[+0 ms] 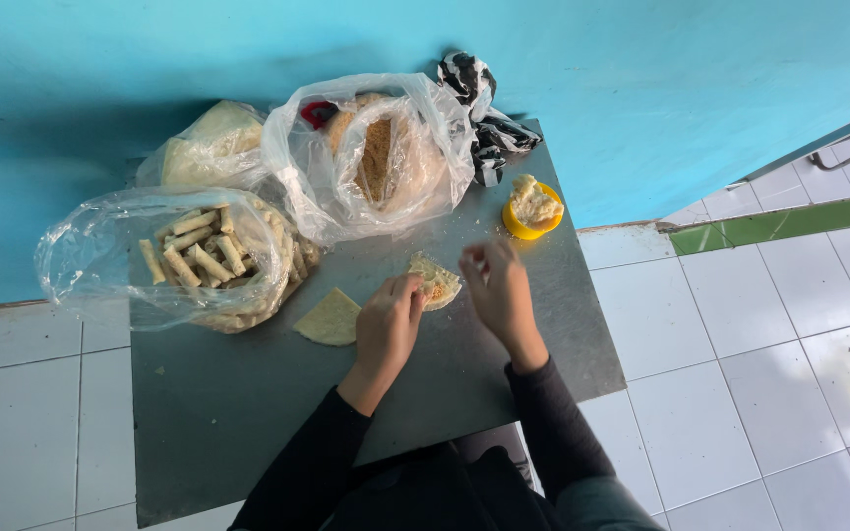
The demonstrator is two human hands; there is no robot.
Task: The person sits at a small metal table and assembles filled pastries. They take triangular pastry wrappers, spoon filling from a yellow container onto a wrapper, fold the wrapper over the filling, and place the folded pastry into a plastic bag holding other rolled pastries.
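Left hand (388,324) pinches the near edge of a small round wrapper (435,280) lying on the grey table (248,413), filling already on it. Right hand (501,290) hovers just above its far side, fingers loosely curled, holding nothing I can make out. Yellow cup (532,208) of filling sits near, partly full. One spare wrapper (330,319) lies flat to the left, unfilled. Clear bag of finished rolls (204,258) holds plenty; this one isn't rolled yet.
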